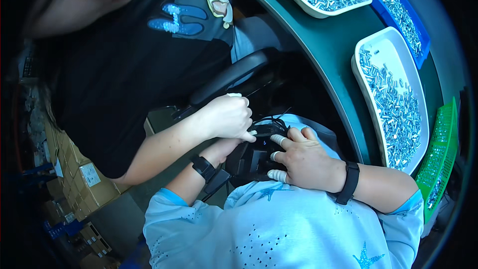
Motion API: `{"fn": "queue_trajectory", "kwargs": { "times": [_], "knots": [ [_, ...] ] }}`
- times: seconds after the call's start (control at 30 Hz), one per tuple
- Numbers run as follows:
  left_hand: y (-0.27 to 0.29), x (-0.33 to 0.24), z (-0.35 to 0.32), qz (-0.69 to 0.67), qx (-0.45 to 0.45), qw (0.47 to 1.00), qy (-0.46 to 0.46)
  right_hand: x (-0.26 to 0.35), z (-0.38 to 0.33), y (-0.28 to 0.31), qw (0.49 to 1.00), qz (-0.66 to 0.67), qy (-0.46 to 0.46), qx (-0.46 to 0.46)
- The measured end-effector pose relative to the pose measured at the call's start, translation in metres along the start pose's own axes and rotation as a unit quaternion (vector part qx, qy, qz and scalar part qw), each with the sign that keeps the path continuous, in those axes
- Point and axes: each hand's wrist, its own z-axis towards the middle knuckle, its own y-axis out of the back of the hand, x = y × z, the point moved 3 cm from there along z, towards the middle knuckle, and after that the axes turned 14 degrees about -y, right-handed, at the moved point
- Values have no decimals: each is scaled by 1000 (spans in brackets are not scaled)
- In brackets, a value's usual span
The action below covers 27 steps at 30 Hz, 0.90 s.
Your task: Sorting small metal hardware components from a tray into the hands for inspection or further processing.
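In my lap lies a black device (pixel 249 162) with a boxy body and a bundle of black cables (pixel 273 125). My right hand (pixel 311 162) rests against its right side, fingers spread, several of them wrapped in white tape or finger covers. At the device's left side is my left hand (pixel 224 149), its fingers largely hidden by another person's hand. That other person's hand (pixel 230 116), also with white on a fingertip, reaches in from the left and touches the device near the cables. Each of my wrists carries a black band (pixel 349 183).
A curved green table (pixel 331 45) bends round on the right. On it stand white trays (pixel 359 65) and a blue tray (pixel 425 50) of small metal pins, plus a green basket (pixel 450 129). A chair armrest (pixel 234 77) and the other person sit close left; cardboard boxes (pixel 92 184) stand beyond.
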Motion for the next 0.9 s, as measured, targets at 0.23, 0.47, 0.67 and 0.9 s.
{"fn": "queue_trajectory", "kwargs": {
  "times": [0.23,0.47,0.67,0.9],
  "knots": [
    [11,4,4,13,-41,997,69,-1,4,2,1000,-12,9,-16],
    [5,5,5,-24,-38,998,47,-1,5,0,999,-13,16,-36],
    [1,1,1,-22,-37,997,72,-3,3,1,999,1,14,-29],
    [21,31,1,32,-128,991,-4,-3,0,-2,999,3,24,-49]
  ]
}}
